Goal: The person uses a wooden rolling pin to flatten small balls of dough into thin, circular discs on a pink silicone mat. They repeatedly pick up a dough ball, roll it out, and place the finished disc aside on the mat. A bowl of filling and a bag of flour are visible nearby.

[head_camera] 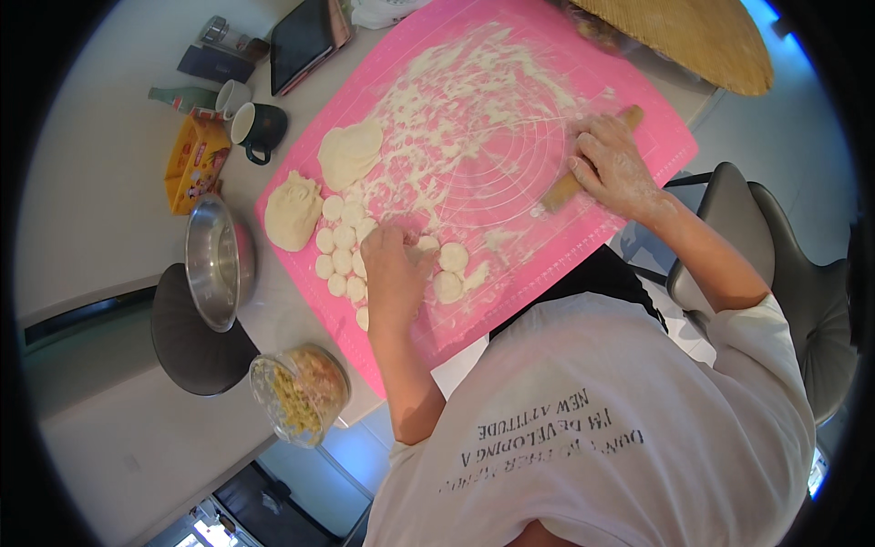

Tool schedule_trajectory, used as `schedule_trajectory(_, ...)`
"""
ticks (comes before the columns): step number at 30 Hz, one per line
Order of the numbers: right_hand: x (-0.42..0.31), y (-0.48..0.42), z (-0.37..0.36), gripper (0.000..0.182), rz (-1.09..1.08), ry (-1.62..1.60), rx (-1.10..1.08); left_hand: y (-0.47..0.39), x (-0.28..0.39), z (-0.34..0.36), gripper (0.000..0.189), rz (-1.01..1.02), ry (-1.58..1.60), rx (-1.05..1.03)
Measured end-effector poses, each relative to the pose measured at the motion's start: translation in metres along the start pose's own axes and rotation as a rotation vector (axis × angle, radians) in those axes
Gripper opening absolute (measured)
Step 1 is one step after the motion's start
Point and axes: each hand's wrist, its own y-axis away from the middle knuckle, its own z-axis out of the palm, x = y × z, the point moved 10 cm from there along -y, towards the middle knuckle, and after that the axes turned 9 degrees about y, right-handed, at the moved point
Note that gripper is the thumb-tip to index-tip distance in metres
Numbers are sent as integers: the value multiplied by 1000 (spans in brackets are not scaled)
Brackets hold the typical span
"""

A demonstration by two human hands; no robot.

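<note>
My right hand [612,164], dusted with flour, is closed around a wooden rolling pin [562,192] at the right side of a pink silicone pastry mat [506,263]. Among small flattened dough pieces [343,236] is my left hand [396,263], its fingertips down at them. Whether it grips one is hidden by the hand itself. Two dough rounds [453,257] lie just right of it, with a flour-dusted scrap beside them. A large lump of dough [293,211] sits at the mat's left edge. Above it rests a stack of rolled dough wrappers [350,154].
Loose flour [472,89] covers the mat's upper middle. Left of the mat stand a steel bowl [213,263], a glass bowl of filling [301,396], a dark mug [260,130] and a tablet [307,41]. A round woven tray [690,37] overhangs the upper right; chairs [728,232] stand at the right.
</note>
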Motion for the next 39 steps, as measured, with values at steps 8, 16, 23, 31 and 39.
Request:
schedule_trajectory(8,21,21,-14,14,23,4,1,-59,74,63,20,128,830,-138)
schedule_trajectory(16,31,-12,2,39,152,170,20,-88,167,129,31,215,519,-279)
schedule_trajectory(23,48,-59,21,44,255,259,24,-108,182,115,32,339,487,-188)
schedule_trajectory(31,28,12,3,49,192,242,-91,-106,149,117,29,227,499,-248)
schedule_trajectory(39,61,-82,47,54,270,235,17,-127,160,125,24,361,461,-199)
